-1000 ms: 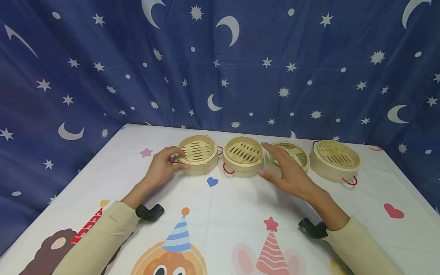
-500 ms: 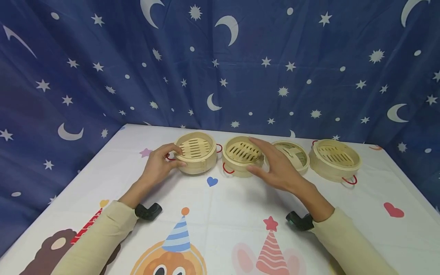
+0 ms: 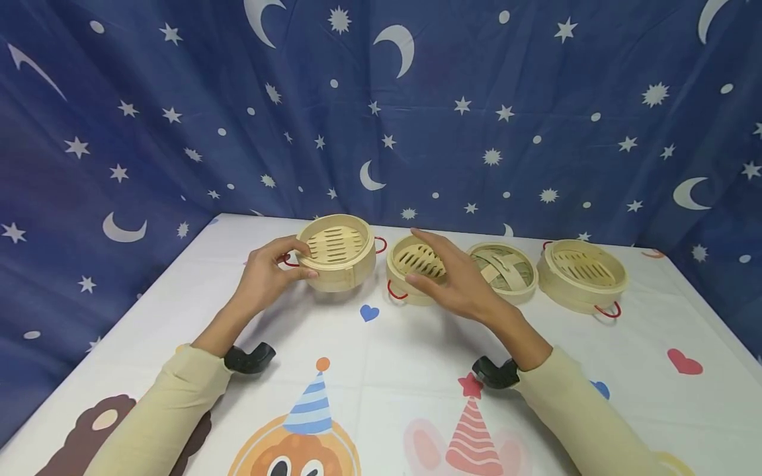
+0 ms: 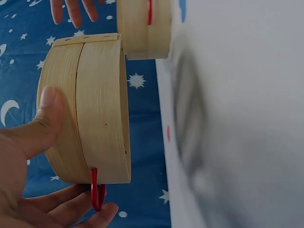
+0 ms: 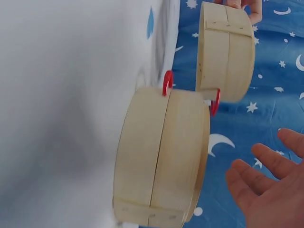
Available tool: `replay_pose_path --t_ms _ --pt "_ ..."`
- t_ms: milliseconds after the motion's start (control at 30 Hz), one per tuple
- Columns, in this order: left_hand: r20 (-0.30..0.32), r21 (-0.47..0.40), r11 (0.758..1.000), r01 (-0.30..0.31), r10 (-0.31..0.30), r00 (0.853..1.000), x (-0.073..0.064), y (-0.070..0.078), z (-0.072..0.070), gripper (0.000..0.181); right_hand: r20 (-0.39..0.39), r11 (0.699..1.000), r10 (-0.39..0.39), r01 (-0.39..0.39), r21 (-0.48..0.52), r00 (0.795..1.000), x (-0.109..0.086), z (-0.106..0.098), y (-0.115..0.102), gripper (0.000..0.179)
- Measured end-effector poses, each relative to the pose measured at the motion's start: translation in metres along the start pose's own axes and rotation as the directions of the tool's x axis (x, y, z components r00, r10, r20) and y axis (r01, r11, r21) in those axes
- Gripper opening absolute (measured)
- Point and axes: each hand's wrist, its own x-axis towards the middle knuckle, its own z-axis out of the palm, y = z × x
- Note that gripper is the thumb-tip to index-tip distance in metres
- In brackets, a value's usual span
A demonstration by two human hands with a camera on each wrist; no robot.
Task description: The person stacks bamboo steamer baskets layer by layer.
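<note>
My left hand (image 3: 264, 272) grips the near-left side of a round bamboo steamer basket (image 3: 338, 276), thumb on the outer wall and fingers over the rim and behind. In the left wrist view this basket (image 4: 97, 114) is raised off the table, a red handle at its lower end. A second steamer basket (image 3: 409, 289), slatted inside, stands on the table to its right. Over that basket's right side hovers my right hand (image 3: 464, 285), fingers extended and thumb apart, holding nothing. In the right wrist view, a gap separates the right fingers from the second basket (image 5: 161, 156).
Right of the second basket lies a round steamer lid (image 3: 507, 270) with a woven top. Beyond it stands another steamer basket (image 3: 574, 294) with red handles. A white printed cloth covers the table (image 3: 381, 370); a blue star-and-moon curtain (image 3: 440, 165) hangs behind.
My left hand has lifted the left basket off the table. My right hand has moved left from beside the lid to above the second basket.
</note>
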Motion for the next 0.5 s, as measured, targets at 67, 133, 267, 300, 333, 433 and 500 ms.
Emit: replay_pose_path --t_ms 67,133,267,300,333,433,500 --pt "0.007 -0.013 1.000 0.004 -0.004 1.000 0.000 0.003 -0.001 0.030 0.002 1.000 0.005 -0.005 0.017 1.000 0.003 0.002 -0.003 0.071" --pt "0.014 -0.023 1.000 0.002 -0.002 1.000 0.000 0.006 -0.002 0.031 0.006 0.999 0.000 -0.001 0.033 1.000 0.005 0.003 -0.005 0.071" --pt "0.028 -0.046 0.999 -0.016 0.017 0.999 0.000 0.012 -0.003 0.031 0.003 0.999 -0.017 0.016 0.042 1.000 0.007 0.007 -0.008 0.071" --pt "0.034 -0.053 0.998 -0.019 0.021 0.999 0.000 0.014 -0.003 0.031 0.000 0.999 -0.023 0.023 0.047 1.000 0.008 0.007 -0.008 0.071" --pt "0.039 -0.063 0.998 -0.021 0.024 0.999 0.000 0.015 -0.003 0.031 -0.002 0.998 -0.029 0.029 0.049 1.000 0.008 0.008 -0.009 0.071" --pt "0.058 -0.092 0.996 -0.014 0.019 0.998 -0.001 0.020 -0.003 0.031 -0.010 0.998 -0.032 0.033 0.047 0.999 0.009 0.010 -0.010 0.070" --pt "0.072 -0.110 0.994 -0.009 0.017 0.997 -0.002 0.023 -0.003 0.031 -0.011 0.998 -0.032 0.032 0.047 0.999 0.009 0.010 -0.010 0.070"
